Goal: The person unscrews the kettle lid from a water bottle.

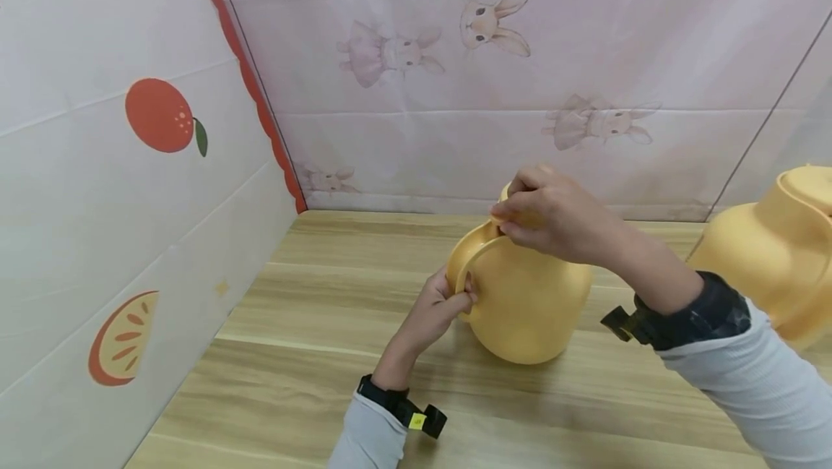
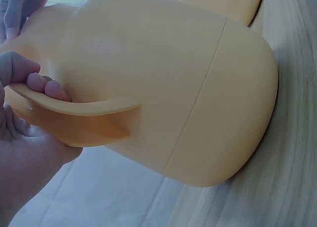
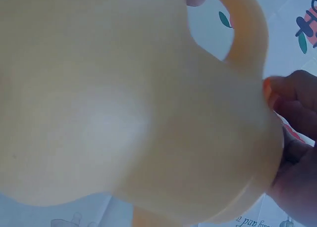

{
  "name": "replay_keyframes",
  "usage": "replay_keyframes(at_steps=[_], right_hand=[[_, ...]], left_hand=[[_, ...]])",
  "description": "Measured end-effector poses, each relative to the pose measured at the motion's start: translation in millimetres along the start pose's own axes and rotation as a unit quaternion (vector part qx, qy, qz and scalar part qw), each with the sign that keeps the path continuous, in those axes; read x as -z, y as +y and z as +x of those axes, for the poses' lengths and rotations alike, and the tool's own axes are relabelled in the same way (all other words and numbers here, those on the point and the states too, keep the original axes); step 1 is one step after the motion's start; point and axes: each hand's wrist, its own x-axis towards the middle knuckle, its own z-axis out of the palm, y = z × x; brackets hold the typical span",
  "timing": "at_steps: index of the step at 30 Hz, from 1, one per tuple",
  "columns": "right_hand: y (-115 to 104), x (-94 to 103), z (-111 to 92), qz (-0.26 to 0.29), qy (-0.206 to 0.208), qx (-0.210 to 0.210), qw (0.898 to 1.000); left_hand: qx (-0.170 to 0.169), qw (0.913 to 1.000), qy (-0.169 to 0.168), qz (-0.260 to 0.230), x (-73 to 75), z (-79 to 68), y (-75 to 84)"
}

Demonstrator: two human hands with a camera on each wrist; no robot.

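A yellow jug (image 1: pixel 526 303) with a rounded body is in front of me, its base at the wooden tabletop. My left hand (image 1: pixel 442 310) grips the jug's handle (image 2: pixel 99 108), fingers passing through the loop in the left wrist view. At the top of the jug, my right hand (image 1: pixel 559 216) has its thumb and bent fingers on the lid, close to the handle's upper end. In the right wrist view the jug's body fills most of the frame, and the fingertips (image 3: pixel 271 91) meet its top edge. The hand hides much of the lid in the head view.
Another yellow jug (image 1: pixel 747 259) stands to the right, cut off by the frame edge. A wall cloth printed with rabbits (image 1: pixel 416 144) rises behind the wooden table (image 1: pixel 292 368). On the left is a white panel (image 1: pixel 58 223) with fruit prints.
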Motion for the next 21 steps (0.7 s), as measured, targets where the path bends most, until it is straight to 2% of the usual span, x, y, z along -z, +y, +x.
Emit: replay_keyframes(at_steps=[3, 5, 9, 12, 14, 21], right_hand=[[-1, 6.1, 3, -0.003, -0.046, -0.035, 0.998], [-2, 11.9, 6, -0.008, -0.088, -0.07, 0.994], [-6, 24.4, 11, -0.019, -0.168, -0.136, 0.976], [-6, 31.8, 14, -0.018, -0.213, -0.17, 0.962], [-5, 34.5, 15, -0.02, -0.235, -0.186, 0.954], [4, 38.7, 18, -0.026, -0.279, -0.207, 0.937]], left_hand=[[0.002, 1.0, -0.001, 0.0, 0.8, 0.2, -0.2], [0.002, 1.0, -0.001, 0.0, 1.1, 0.5, -0.4], [0.001, 1.0, -0.001, 0.003, 1.2, 0.4, -0.6], [0.001, 1.0, -0.002, 0.006, 1.1, 0.2, -0.8], [0.0, 1.0, -0.002, 0.007, 0.8, 0.0, -0.9], [-0.002, 1.0, -0.005, 0.006, 0.7, -0.2, -1.6]])
